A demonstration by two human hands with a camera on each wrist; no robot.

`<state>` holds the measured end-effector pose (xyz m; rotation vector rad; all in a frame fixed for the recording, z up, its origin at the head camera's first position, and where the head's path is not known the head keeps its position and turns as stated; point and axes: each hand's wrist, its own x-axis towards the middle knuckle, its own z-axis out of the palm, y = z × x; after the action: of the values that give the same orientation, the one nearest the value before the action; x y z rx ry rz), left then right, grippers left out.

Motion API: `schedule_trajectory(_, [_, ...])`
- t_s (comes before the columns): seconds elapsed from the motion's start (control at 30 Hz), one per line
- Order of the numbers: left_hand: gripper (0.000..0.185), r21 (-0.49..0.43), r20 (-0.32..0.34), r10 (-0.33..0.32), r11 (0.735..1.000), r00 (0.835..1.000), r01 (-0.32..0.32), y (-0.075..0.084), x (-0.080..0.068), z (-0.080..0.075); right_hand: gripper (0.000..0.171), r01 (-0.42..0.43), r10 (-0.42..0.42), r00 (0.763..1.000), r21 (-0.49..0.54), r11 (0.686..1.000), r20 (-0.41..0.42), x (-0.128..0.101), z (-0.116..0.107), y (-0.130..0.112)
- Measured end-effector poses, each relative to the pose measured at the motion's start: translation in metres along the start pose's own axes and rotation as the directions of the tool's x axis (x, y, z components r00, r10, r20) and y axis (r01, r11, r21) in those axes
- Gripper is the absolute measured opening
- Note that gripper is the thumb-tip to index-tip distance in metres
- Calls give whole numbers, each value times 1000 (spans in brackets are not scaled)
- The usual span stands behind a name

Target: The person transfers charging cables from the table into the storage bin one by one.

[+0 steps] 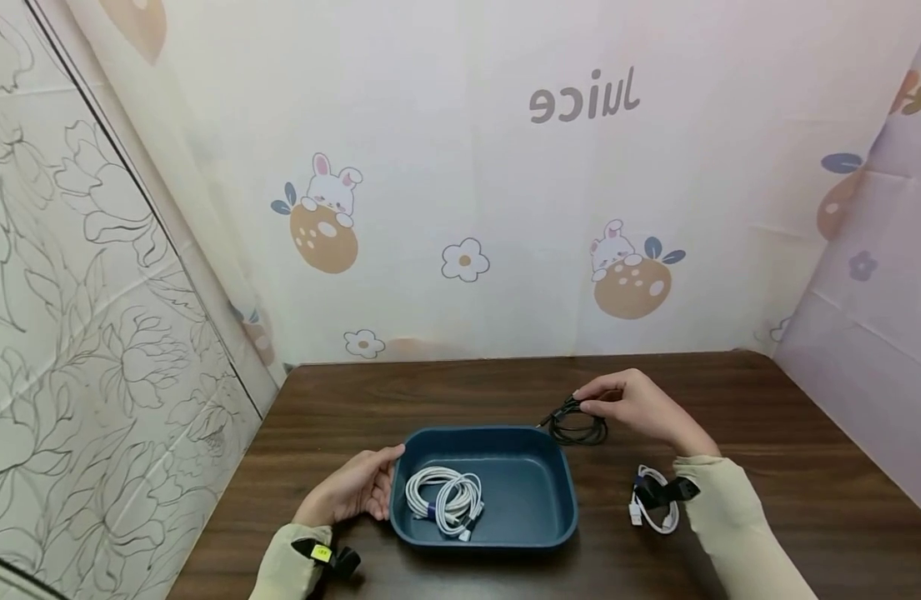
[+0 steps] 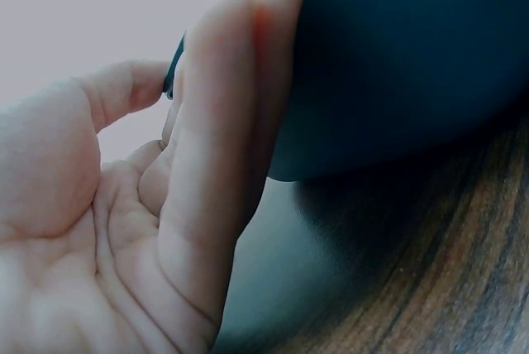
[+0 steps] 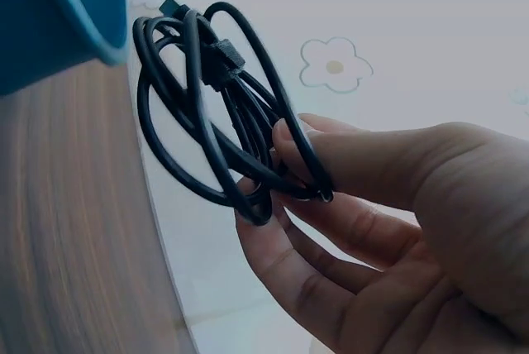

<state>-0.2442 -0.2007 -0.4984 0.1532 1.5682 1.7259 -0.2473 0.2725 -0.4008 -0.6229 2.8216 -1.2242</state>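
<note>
A dark blue rectangular tray (image 1: 516,500) stands on the table. My left hand (image 1: 357,486) holds its left side, thumb at the rim and fingers along the outer wall. Inside the tray, toward the left, lies a coiled white cable (image 1: 460,493) with a dark tie. Just past the tray's back right corner, my right hand (image 1: 640,406) pinches a coiled black cable (image 3: 195,81) between thumb and fingers. In the right wrist view the coil hangs in loops, bound by a black strap (image 3: 221,64), with a plug at its upper end.
A smaller coiled white cable (image 1: 668,523) with a dark tie lies on the wooden table (image 1: 430,392), right of the tray and beside my right wrist. A printed cloth (image 1: 460,183) hangs behind the table, with more cloth along both sides.
</note>
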Motion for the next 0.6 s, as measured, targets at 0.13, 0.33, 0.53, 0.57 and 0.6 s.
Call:
schedule_trajectory(0.13, [56, -2, -10, 0, 1000, 1000, 0, -1, -1, -1, 17, 8, -9, 1000, 18, 1000, 12, 5, 6, -6])
schedule_trajectory(0.33, [56, -6, -10, -1, 1000, 1000, 1, -4, -2, -1, 18, 37, -38, 998, 28, 999, 40, 10, 16, -13])
schedule_trajectory(0.53, [55, -3, -1, 6, 1000, 1000, -6, -4, -1, -1, 17, 30, -33, 998, 50, 998, 51, 17, 22, -23])
schedule_trajectory(0.57, [55, -4, 1, 5, 1000, 1000, -5, -4, -1, -1, 17, 30, -33, 998, 53, 998, 54, 18, 23, -25])
schedule_trajectory(0.6, [56, -5, 2, 6, 1000, 1000, -6, -3, -1, -1, 17, 34, -37, 998, 53, 998, 55, 20, 24, -26])
